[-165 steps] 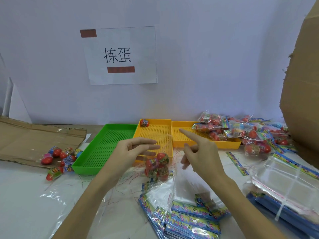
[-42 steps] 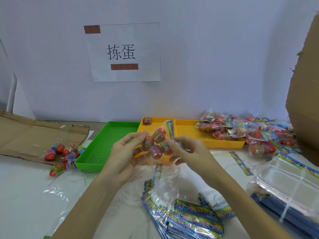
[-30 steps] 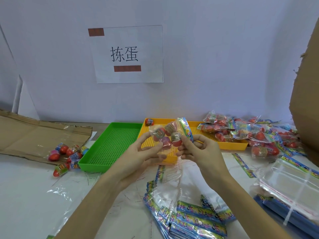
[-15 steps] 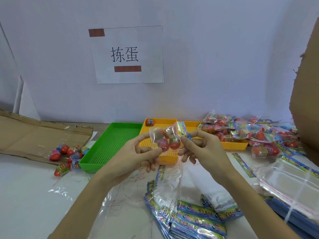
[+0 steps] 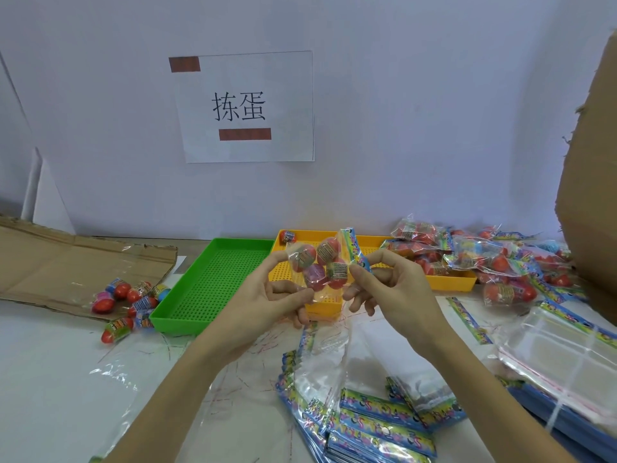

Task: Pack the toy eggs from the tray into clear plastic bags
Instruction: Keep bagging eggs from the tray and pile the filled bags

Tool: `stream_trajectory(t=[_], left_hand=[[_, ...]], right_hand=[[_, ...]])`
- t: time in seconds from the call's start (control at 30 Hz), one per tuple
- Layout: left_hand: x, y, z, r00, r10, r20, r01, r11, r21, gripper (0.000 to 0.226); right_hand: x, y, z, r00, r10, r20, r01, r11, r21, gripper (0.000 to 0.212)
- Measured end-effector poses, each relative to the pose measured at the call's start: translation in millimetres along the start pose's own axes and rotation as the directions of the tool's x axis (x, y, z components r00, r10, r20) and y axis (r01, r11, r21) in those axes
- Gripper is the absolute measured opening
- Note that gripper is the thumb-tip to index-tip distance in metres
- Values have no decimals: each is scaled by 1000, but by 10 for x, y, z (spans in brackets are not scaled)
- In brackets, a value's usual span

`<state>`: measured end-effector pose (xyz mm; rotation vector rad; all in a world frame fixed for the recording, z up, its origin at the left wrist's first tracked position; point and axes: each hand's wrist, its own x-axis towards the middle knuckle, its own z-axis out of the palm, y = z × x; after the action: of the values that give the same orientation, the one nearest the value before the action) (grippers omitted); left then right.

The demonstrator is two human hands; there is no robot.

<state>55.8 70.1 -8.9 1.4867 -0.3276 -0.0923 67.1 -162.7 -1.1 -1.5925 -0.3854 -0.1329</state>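
I hold a clear plastic bag (image 5: 319, 265) with several red and pink toy eggs in it, lifted above the table in front of the yellow tray (image 5: 334, 307). My left hand (image 5: 267, 305) pinches the bag's left side between thumb and fingers. My right hand (image 5: 384, 289) pinches its colourful printed top strip at the right. One toy egg (image 5: 287, 236) lies in the far corner of the yellow tray. A green tray (image 5: 187, 320) stands to its left.
Loose toy eggs (image 5: 128, 300) lie left of the green tray, beside flat cardboard (image 5: 66, 262). Filled bags (image 5: 474, 259) are piled over a second yellow tray (image 5: 447, 284) at the right. Empty bags (image 5: 377, 426) are stacked near me; a cardboard box (image 5: 591, 162) rises at the right.
The filled bag went from hanging low over the table to being held up between both hands. In the last second my fingers have shifted along its top strip.
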Motion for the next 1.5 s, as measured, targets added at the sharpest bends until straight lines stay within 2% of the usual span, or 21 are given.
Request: stream_trajectory(t=[0.13,0.2,0.27,0.33,0.4,0.47,0.5,0.53,0.6,0.63,0.7,0.77,0.8,0.87,0.93,1.07,1.13,1.2,1.3,1.4,1.5], left_hand=[[-14,-9,73,985,171,-16,-167,975,144,57],[-5,-54,77,939,342,-41,-298,865,403,61],[-1,-99,62,861,508,11,-381,630,677,66],[-11,-121,60,771,617,160,-438,329,837,68],[-20,-130,66,686,641,343,-486,54,872,67],[-16,-130,66,638,609,471,-518,-113,848,61],[-16,-133,78,633,606,482,-523,-124,843,58],[-22,-131,100,656,617,435,-530,-34,847,56],[-27,-126,150,761,614,210,-497,343,797,58],[-24,-127,171,822,562,93,-442,526,726,56],[-7,-109,228,908,403,-114,-279,785,553,44],[6,-88,279,944,213,-254,-132,944,301,32],[7,-80,297,949,128,-287,-84,983,161,33],[2,-79,311,951,46,-305,-51,999,-9,37],[0,-78,295,942,68,-329,-72,997,-1,40],[-4,-84,282,926,222,-304,-139,952,272,38],[-23,-120,305,910,336,-243,-167,834,526,40],[-53,-155,350,887,444,-126,-221,649,728,43],[-112,-197,509,884,426,193,-402,482,779,37],[-182,-277,701,827,268,494,-561,434,705,42],[-209,-371,813,770,136,623,-620,384,684,51]], right_hand=[[-11,54,26,995,59,-76,-61,998,-13,18],[-6,52,33,974,169,-149,-170,985,5,35],[12,12,15,934,346,-88,-337,936,100,62],[15,-51,3,872,478,107,-489,838,244,82],[-5,-81,11,849,472,236,-526,791,312,80],[-28,-74,42,879,414,236,-473,816,332,62],[-37,-66,50,898,386,212,-439,827,352,54],[-46,-57,54,912,366,185,-410,828,381,48],[-52,-38,36,927,350,138,-374,821,431,44],[-48,-38,27,930,346,123,-364,824,434,44],[-44,-44,22,935,338,109,-352,836,421,42],[-44,-32,32,940,321,114,-339,851,400,42],[-43,-26,37,941,313,132,-339,857,387,42],[-42,-11,40,939,299,169,-341,870,355,41],[-41,-3,43,943,285,171,-326,892,314,39],[-32,-6,-8,958,255,130,-281,923,262,36],[1,-39,-111,970,235,59,-241,921,305,35],[48,-98,-256,976,209,-66,-165,897,409,39],[89,-111,-484,946,238,-218,-88,840,536,68],[82,-39,-562,933,304,-194,-182,860,476,48],[76,14,-518,934,329,-139,-253,883,395,26]])
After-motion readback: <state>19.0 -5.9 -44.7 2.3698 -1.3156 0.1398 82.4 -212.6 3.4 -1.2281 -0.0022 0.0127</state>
